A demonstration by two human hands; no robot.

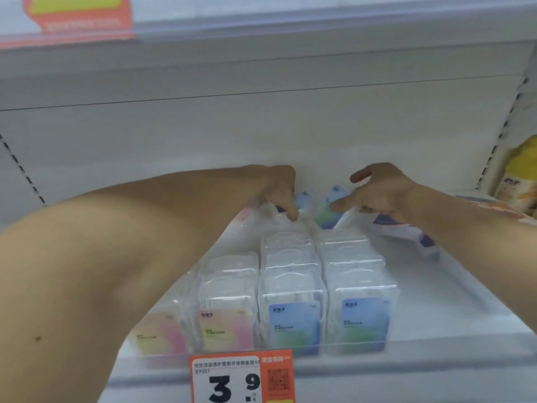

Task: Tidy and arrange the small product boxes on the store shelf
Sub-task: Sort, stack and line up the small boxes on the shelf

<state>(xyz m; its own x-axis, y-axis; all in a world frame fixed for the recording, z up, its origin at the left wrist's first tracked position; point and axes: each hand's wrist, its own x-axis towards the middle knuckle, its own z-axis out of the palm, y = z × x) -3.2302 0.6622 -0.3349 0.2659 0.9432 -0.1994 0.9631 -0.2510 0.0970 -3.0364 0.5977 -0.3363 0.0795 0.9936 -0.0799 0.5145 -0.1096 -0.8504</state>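
Note:
Several clear plastic boxes stand in rows on the white shelf point(453, 289): pink-and-yellow labelled boxes point(223, 324) on the left, blue-and-green labelled boxes point(293, 318) on the right. My left hand point(280, 190) reaches to the back of the shelf, its fingers curled down onto a blue-labelled box point(303, 199) there. My right hand point(377, 189) is at the back too, fingers spread, touching a tilted blue-and-green box point(329, 213). Whether either hand truly grips its box is unclear through the blur.
A white and blue carton point(406, 231) lies flat under my right forearm. A yellow packet point(520, 178) stands at the far right. An orange price tag point(241, 376) reading 3.9 hangs on the shelf's front edge. Another shelf with an orange label point(78, 16) is overhead.

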